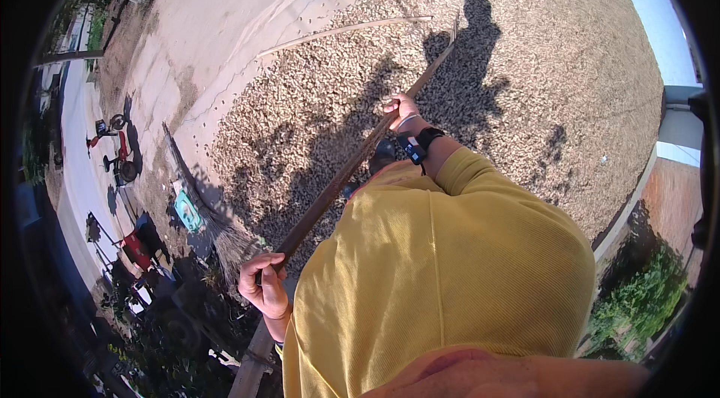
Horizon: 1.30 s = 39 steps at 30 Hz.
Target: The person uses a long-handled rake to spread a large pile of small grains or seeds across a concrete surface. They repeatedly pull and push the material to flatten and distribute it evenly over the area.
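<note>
A long wooden pole [332,190] runs slantwise across the front of my body, and its far end splits into narrow prongs. My right hand [400,111], with a pale bracelet and a black device strapped to the forearm, grips the pole's upper part. Around the near end of the pole my left hand [264,285] is closed. The prongs rest at or just above a wide spread of small pale pieces [540,60], which look like unshelled peanuts. My dark shoe [382,153] stands among them, partly hidden by the pole and my clothing.
A thin light stick [346,32] lies at the spread's far left edge, beside cracked concrete [225,21]. Left of me are a twig broom [228,237], a teal plastic object [187,211] and a red motorcycle [121,147]. Green plants [641,296] grow beyond the low edge at right.
</note>
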Tool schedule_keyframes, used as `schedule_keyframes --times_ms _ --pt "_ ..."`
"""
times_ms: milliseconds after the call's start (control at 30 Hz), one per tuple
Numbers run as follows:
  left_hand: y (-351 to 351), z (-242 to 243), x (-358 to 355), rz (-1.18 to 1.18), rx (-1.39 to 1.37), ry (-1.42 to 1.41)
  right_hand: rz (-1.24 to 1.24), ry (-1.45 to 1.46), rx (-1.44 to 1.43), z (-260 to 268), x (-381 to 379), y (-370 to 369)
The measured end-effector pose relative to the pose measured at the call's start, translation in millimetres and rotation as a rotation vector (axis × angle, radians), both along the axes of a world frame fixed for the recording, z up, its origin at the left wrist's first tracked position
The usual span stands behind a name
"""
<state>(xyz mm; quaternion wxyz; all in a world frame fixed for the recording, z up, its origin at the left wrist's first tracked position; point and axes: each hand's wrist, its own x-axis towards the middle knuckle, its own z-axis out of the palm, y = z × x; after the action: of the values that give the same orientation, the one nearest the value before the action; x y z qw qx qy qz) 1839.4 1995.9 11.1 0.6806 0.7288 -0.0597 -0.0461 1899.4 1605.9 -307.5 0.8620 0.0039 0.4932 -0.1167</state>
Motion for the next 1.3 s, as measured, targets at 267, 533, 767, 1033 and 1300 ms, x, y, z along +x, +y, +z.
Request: schedule_keyframes --times_ms 267,533,767,1033,1300 --pt "-31.8 -3.9 20.9 -0.247 0.092 -0.069 -0.006 -0.016 -0.117 -4.9 30.1 -43.9" --pt "-48.1 10.7 12.6 -0.361 0.137 -0.145 -0.049 -0.317 0.053 -3.0 31.5 -64.9" --pt "-68.6 14.3 22.0 -0.531 0.282 -0.280 -0.111 -0.388 0.214 -19.4 32.3 -77.5" --pt "-70.7 13.2 23.0 -0.574 0.304 -0.319 0.167 0.047 -0.086 -29.2 41.7 -79.4" --pt "-69.7 9.4 22.8 -0.547 0.327 -0.293 0.141 -0.187 0.064 -35.8 44.1 -83.5"
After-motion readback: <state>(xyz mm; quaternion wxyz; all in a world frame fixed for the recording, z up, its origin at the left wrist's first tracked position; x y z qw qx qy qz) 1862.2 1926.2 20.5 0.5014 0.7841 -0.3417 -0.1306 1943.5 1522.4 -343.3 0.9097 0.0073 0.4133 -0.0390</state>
